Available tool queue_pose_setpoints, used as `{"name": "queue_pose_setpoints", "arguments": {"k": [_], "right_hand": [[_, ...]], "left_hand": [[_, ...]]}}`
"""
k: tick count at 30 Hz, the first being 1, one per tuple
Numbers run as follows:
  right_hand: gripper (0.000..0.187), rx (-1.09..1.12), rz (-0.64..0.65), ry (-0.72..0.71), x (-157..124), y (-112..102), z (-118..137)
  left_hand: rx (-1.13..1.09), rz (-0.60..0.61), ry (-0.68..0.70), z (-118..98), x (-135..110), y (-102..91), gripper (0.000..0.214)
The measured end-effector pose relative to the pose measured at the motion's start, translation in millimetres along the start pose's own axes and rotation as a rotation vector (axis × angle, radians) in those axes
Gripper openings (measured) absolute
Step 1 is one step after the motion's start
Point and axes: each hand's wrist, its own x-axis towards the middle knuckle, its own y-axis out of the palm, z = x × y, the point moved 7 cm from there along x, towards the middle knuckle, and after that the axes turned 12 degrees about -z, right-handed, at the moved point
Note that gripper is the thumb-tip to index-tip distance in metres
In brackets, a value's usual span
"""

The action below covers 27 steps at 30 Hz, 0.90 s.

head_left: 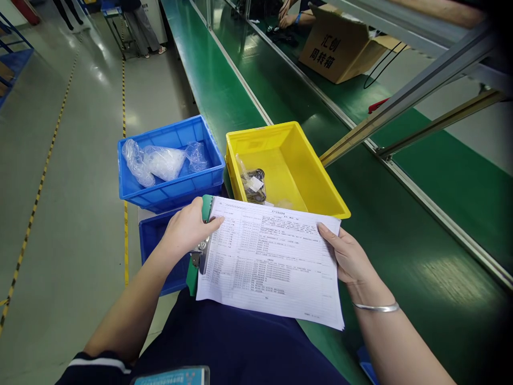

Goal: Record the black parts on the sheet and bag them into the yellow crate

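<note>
A green clipboard (pixel 192 275) with a metal clip at its left end carries a stack of printed papers (pixel 272 262) in front of my body. My left hand (pixel 191 227) grips the clipboard's upper left corner, thumb lying on the top sheet. On the other side, my right hand (pixel 350 254) pinches the right edge of the papers, thumb on top and fingers underneath. Just beyond the sheets stands a yellow bin (pixel 316 171) with a bagged dark part (pixel 255 186) inside. Left of it, a blue bin (pixel 172 190) contains clear plastic bags (pixel 164 162).
Another blue bin (pixel 150 240) sits below the first. A long green workbench (pixel 401 267) with metal rails runs away from me. Farther back are a cardboard box (pixel 334 48) and a co-worker's hands (pixel 287 18). A metal post (pixel 385 117) slants across the right. Striped tape marks the floor.
</note>
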Motion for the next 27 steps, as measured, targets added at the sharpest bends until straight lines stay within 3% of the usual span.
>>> {"name": "queue_pose_setpoints", "arguments": {"k": [14, 27], "right_hand": [[0.049, -0.009, 0.097, 0.129, -26.2, -3.3, -34.8], [0.057, 0.031, 0.091, 0.181, -38.0, -9.2, -46.4]], "left_hand": [[-0.175, -0.014, -0.038, 24.8, -9.9, 5.1, 0.034], [-0.230, 0.000, -0.065, 37.3, -22.1, 10.4, 0.035]]}}
